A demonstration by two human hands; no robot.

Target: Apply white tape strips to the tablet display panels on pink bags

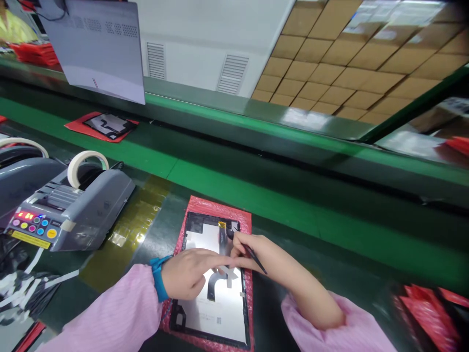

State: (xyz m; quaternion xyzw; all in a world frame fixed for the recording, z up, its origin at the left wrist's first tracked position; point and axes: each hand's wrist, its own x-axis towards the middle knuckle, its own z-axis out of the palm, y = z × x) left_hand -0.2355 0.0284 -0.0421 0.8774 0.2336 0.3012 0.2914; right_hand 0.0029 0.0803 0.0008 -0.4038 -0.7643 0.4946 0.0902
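An opened tablet back panel (205,313) with a silver plate and black flex cables lies on a red bubble-wrap mat (220,204) in front of me. My left hand (190,278), with a blue wrist strap, rests on the panel, its forefinger stretched out and pressing on the middle by a grey tape strip (230,277). My right hand (252,254) pinches a thin black stylus-like tool (256,259), its tip near the flex cable (224,237) at the panel's upper part.
A grey tape dispenser (69,210) with coloured buttons and a tape roll stands at left. Another panel on a red mat (104,126) lies on the green conveyor (293,205). Red mats (428,308) sit at lower right. Cardboard boxes (351,54) stack behind.
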